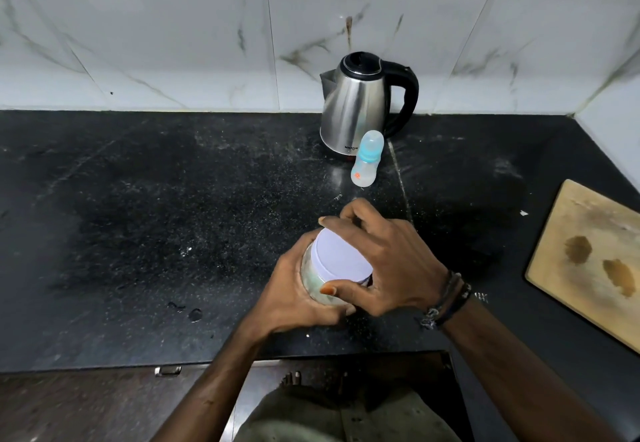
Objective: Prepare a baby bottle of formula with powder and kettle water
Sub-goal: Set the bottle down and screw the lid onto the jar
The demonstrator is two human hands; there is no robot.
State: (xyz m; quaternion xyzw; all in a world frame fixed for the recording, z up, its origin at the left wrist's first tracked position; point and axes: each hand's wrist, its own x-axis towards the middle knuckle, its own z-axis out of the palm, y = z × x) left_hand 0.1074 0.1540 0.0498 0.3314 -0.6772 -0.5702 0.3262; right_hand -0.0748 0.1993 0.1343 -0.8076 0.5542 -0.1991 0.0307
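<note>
A clear powder jar with a pale lilac lid stands on the black counter near its front edge. My left hand wraps around the jar's body from the left. Fingers and thumb of my right hand clasp the rim of the lid from above. A small baby bottle with a blue collar and a clear cap stands upright behind the jar. The steel kettle with a black lid and handle sits just behind the bottle, against the tiled wall.
A wooden cutting board with dark stains lies at the right edge of the counter. White marbled tiles back the counter and turn a corner at the far right. Drawer fronts show below the front edge.
</note>
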